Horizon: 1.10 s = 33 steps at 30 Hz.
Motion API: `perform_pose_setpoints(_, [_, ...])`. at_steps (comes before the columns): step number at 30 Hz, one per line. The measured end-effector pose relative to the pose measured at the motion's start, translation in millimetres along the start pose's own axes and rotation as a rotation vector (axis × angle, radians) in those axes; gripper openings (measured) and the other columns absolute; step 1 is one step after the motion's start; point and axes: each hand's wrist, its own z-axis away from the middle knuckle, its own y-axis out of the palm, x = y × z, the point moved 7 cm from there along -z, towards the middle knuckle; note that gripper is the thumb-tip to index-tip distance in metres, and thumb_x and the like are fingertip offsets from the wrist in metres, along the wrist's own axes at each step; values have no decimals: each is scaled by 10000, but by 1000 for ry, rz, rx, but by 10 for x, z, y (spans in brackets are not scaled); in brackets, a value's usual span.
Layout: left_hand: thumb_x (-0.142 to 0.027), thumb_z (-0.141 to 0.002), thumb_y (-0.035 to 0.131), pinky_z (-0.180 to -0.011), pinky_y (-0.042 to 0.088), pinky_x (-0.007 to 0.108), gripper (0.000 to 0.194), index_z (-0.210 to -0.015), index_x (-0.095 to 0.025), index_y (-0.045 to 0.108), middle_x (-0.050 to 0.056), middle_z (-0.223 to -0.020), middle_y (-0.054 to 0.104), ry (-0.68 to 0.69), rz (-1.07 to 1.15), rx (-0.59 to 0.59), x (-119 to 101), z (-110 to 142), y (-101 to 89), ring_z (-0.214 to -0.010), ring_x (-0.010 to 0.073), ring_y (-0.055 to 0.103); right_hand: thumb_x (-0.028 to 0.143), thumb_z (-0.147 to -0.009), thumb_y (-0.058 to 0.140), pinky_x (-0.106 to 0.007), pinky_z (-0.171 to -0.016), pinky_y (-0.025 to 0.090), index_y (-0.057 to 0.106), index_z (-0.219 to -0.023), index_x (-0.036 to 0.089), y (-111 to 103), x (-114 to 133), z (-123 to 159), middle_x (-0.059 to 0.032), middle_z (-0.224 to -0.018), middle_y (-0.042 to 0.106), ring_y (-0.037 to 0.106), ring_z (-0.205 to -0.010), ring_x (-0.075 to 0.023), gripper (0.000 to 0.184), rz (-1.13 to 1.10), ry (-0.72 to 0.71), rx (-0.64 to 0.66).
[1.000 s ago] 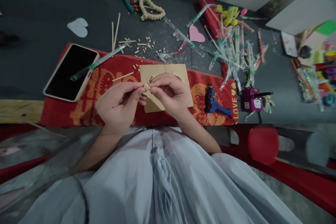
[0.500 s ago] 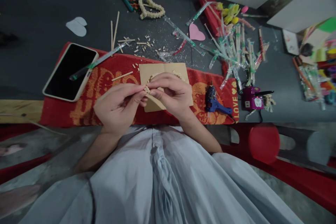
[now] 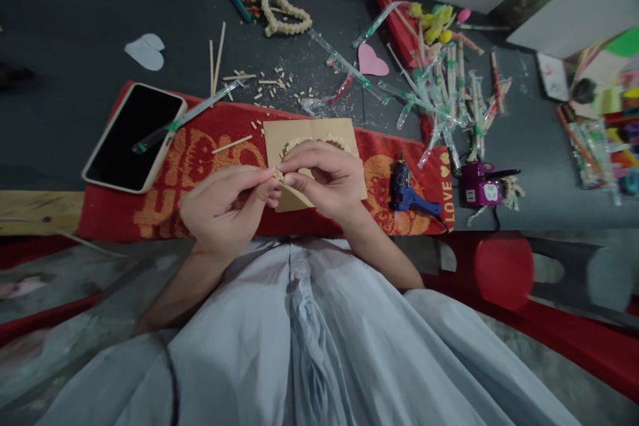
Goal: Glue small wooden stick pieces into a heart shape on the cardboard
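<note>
On my feed, the left hand (image 3: 219,205) and right hand (image 3: 329,178) pinch the small beige cluster (image 3: 278,176) between fingertips, by the brown card (image 3: 310,128). Squeezing too hard could, I judge, break pieces loose.

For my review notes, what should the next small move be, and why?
Probably lower the pale cluster toward the tan card: the left hand and right hand pinch it near the card's left edge, and similar pale pieces lie on the card.
</note>
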Motion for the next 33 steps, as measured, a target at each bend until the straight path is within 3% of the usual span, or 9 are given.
perform_pose_setpoints(5, [-166, -823, 786, -531, 582, 180, 136, -918, -261, 801, -18, -787, 773, -9, 111, -31, 64, 24, 50, -565, 94, 697, 327, -938, 681, -266, -749, 581, 755, -895, 188, 11, -47, 31, -21, -831, 767, 713, -803, -120, 163, 60, 43, 9])
perform_pose_setpoints(9, [-270, -785, 837, -496, 567, 166, 88, -837, -214, 793, -16, -674, 740, -256, 258, -102, 289, 68, 100, -496, 92, 671, 312, -949, 663, -281, -803, 572, 748, -966, 195, -15, -57, 52, -28, -891, 765, 707, -853, -127, 146, 116, 35, 48])
perform_pose_setpoints(13, [-357, -737, 872, -493, 563, 180, 183, -802, -205, 792, 1, -655, 737, -522, 359, -45, 453, 143, 185, -501, 105, 671, 269, -934, 678, -288, -837, 571, 732, -998, 213, -65, -37, 60, -28, -923, 767, 714, -890, -135, 101, 182, 22, 96])
perform_pose_setpoints(16, [-369, -710, 886, -481, 560, 196, 203, -795, -210, 794, 18, -659, 745, -641, 450, 12, 476, 154, 259, -519, 127, 684, 238, -923, 687, -275, -806, 565, 719, -980, 200, -100, -4, 62, -37, -904, 758, 708, -869, -135, 75, 252, -14, 93])
perform_pose_setpoints(22, [-352, -510, 961, -382, 462, 172, 346, -668, -154, 725, 18, -562, 696, -842, 542, 21, 465, 100, 414, -424, 102, 594, 289, -939, 663, -293, -796, 569, 705, -1033, 207, -164, 48, 89, -49, -932, 750, 700, -890, -155, 132, 387, -86, 118])
perform_pose_setpoints(25, [-288, -565, 929, -377, 414, 143, 297, -666, -141, 691, 30, -601, 708, -984, 569, 62, 467, 111, 508, -428, 74, 560, 352, -951, 637, -322, -799, 574, 704, -1061, 213, -432, 67, 118, -63, -959, 754, 694, -867, -171, 189, 507, 28, 115])
perform_pose_setpoints(29, [-193, -674, 875, -364, 347, 87, 246, -651, -125, 639, 23, -611, 682, -1144, 610, 113, 459, 134, 619, -422, 29, 510, 336, -954, 589, -370, -821, 580, 718, -1013, 232, -1148, 129, 303, -58, -919, 748, 699, -886, -210, 175, 817, 269, 89])
perform_pose_setpoints(33, [-151, -711, 849, -362, 322, 60, 222, -662, -122, 634, -11, -595, 630, -1208, 630, 153, 455, 138, 721, -410, 3, 462, 339, -922, 588, -477, -941, 563, 722, -1088, 203, -1862, 98, 728, -126, -1049, 723, 684, -1021, -294, 253, 1111, 563, 200])
